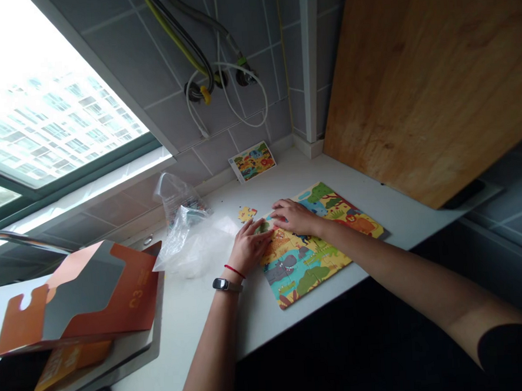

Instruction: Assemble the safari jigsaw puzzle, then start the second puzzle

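A nearly assembled children's jigsaw puzzle point(309, 257) with cartoon animals lies on the white countertop point(260, 319). My left hand point(249, 247) pinches a small jigsaw piece point(262, 226) at the puzzle's upper left edge. My right hand point(294, 217) rests on the puzzle's top, touching its pieces and holding nothing. A loose yellow piece point(247, 213) lies just beyond my left hand. Behind it, a small picture card point(252, 162) leans against the tiled wall. A clear plastic bag point(192, 241) lies to the left of my left hand.
An orange and grey cardboard box point(84, 295) lies at the left, near a curved metal faucet point(20, 238). A window point(52, 108) is at upper left. Hoses and valves point(218, 68) sit on the tiled wall, and a wooden board point(426, 85) hangs at upper right.
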Demonstrator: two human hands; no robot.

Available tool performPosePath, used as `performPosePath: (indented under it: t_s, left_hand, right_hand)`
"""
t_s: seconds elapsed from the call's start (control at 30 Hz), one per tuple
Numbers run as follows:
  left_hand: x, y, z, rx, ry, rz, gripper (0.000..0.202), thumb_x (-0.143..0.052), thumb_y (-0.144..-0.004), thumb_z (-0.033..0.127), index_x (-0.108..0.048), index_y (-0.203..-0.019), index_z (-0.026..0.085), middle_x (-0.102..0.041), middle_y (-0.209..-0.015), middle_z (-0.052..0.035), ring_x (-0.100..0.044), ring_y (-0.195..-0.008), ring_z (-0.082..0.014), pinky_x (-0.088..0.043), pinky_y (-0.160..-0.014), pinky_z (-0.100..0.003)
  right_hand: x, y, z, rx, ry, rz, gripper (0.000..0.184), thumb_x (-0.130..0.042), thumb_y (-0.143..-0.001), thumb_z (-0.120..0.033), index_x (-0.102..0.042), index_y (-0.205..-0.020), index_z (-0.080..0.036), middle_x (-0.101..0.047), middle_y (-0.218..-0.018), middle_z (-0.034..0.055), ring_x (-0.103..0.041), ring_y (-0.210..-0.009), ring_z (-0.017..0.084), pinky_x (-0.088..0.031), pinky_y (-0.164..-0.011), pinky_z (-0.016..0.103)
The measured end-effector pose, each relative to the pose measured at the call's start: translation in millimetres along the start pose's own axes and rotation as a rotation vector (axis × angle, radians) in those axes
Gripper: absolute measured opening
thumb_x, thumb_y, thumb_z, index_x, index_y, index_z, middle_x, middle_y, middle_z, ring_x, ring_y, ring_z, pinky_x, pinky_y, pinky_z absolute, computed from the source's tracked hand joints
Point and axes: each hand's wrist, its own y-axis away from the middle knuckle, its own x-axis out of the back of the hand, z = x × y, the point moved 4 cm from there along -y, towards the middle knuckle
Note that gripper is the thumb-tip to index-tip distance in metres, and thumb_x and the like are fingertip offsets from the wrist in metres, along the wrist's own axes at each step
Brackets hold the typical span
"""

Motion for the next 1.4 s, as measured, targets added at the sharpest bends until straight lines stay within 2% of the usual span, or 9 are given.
performPosePath:
  t_s: [0.17,0.27,0.33,0.43,0.57,0.83,0.97,1.13,1.4]
  left_hand:
    - [3.4,-1,-1,0.025,0.025,0.046,0.024,-0.062,-0.100,0.031,-0.081,-0.115,0.030,-0.068,-0.139,-0.0062,-0.057,-0.135,-0.0309,-0.050,-0.115,-0.054]
    - [7.2,0,-13,0.122,0.000,0.143,0.025,-0.062,-0.100,0.033,-0.080,-0.115,0.026,-0.067,-0.138,-0.0097,-0.060,-0.132,-0.0297,-0.049,-0.116,-0.052]
    - [7.5,2,-22,0.215,-0.046,0.189,0.029,-0.061,-0.101,0.038,-0.080,-0.119,0.026,-0.061,-0.146,-0.0114,-0.054,-0.139,-0.0319,-0.044,-0.120,-0.054]
    - [2.6,5,-32,0.329,-0.109,0.136,0.036,-0.059,-0.102,0.045,-0.075,-0.130,0.030,-0.051,-0.157,-0.0115,-0.042,-0.150,-0.0374,-0.036,-0.123,-0.061]
    - [-3.9,5,-35,0.409,-0.159,0.010,0.045,-0.057,-0.102,0.053,-0.066,-0.142,0.036,-0.045,-0.163,-0.0130,-0.033,-0.154,-0.0458,-0.037,-0.118,-0.069]
    - [-3.2,3,-40,0.420,-0.203,0.098,0.043,-0.057,-0.102,0.050,-0.071,-0.137,0.030,-0.051,-0.156,-0.0148,-0.046,-0.147,-0.0389,-0.041,-0.119,-0.060]
    - [-3.1,4,-43,0.427,-0.205,0.066,0.046,-0.056,-0.102,0.050,-0.066,-0.143,0.032,-0.050,-0.156,-0.0157,-0.044,-0.148,-0.0395,-0.041,-0.119,-0.061]
    - [-2.4,5,-43,0.475,-0.186,0.020,0.045,-0.056,-0.101,0.054,-0.068,-0.141,0.036,-0.046,-0.158,-0.0142,-0.036,-0.152,-0.0437,-0.038,-0.119,-0.064]
    - [7.0,4,-35,0.432,-0.268,0.038,0.043,-0.058,-0.100,0.054,-0.070,-0.138,0.036,-0.052,-0.150,-0.0153,-0.050,-0.141,-0.0387,-0.044,-0.115,-0.060]
  right_hand:
    - [-1,-1,2,-0.023,0.001,-0.013,0.027,-0.070,-0.093,-0.025,-0.079,-0.118,-0.021,-0.068,-0.126,0.0128,-0.062,-0.122,0.026,-0.046,-0.113,0.041]
    - [1,-1,1,-0.034,-0.039,-0.014,0.025,-0.070,-0.093,-0.024,-0.080,-0.116,-0.020,-0.068,-0.126,0.0132,-0.063,-0.121,0.026,-0.046,-0.113,0.041]
    - [3,0,0,-0.049,-0.066,-0.011,0.024,-0.071,-0.093,-0.025,-0.080,-0.115,-0.020,-0.069,-0.126,0.0132,-0.063,-0.120,0.027,-0.047,-0.112,0.042]
    - [4,0,-2,-0.063,-0.080,-0.018,0.023,-0.071,-0.093,-0.025,-0.080,-0.113,-0.020,-0.069,-0.126,0.0132,-0.063,-0.120,0.027,-0.047,-0.112,0.043]
    - [5,-1,-1,-0.056,-0.079,-0.030,0.022,-0.072,-0.092,-0.026,-0.080,-0.112,-0.021,-0.069,-0.126,0.0127,-0.063,-0.121,0.027,-0.047,-0.112,0.042]
    - [4,-2,0,-0.061,-0.070,-0.055,0.023,-0.073,-0.091,-0.027,-0.080,-0.112,-0.020,-0.068,-0.127,0.0124,-0.062,-0.121,0.027,-0.046,-0.112,0.041]
    - [5,-1,-1,-0.056,-0.063,-0.067,0.024,-0.073,-0.091,-0.027,-0.080,-0.112,-0.018,-0.068,-0.127,0.0135,-0.062,-0.121,0.028,-0.046,-0.112,0.041]
    - [5,-1,0,-0.046,-0.070,-0.054,0.023,-0.073,-0.091,-0.027,-0.081,-0.111,-0.020,-0.068,-0.127,0.0125,-0.062,-0.120,0.028,-0.046,-0.112,0.042]
    - [4,-1,1,-0.053,-0.084,-0.060,0.023,-0.073,-0.091,-0.027,-0.080,-0.111,-0.020,-0.068,-0.127,0.0133,-0.062,-0.121,0.029,-0.046,-0.112,0.043]
